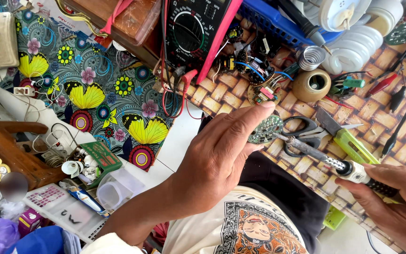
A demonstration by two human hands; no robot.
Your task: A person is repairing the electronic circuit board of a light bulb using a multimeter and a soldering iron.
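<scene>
My left hand (pixel 219 153) holds a small round green circuit board (pixel 266 128) between thumb and fingers, above the woven-pattern work surface (pixel 391 117). My right hand (pixel 398 202) grips the handle of a soldering iron (pixel 334 162). Its metal tip points left and touches the edge of the round board. Black-handled scissors (pixel 301 134) and a green utility knife (pixel 346 138) lie just behind the iron.
A black and red multimeter (pixel 193 30) lies at the top, with circuit boards (pixel 254 70) and loose wires beside it. A round solder pot (pixel 311 84), spiral lamp bulbs (pixel 353 51) and a blue basket (pixel 269 21) sit further right. A flowered cloth (pixel 99 94) and small boxes lie left.
</scene>
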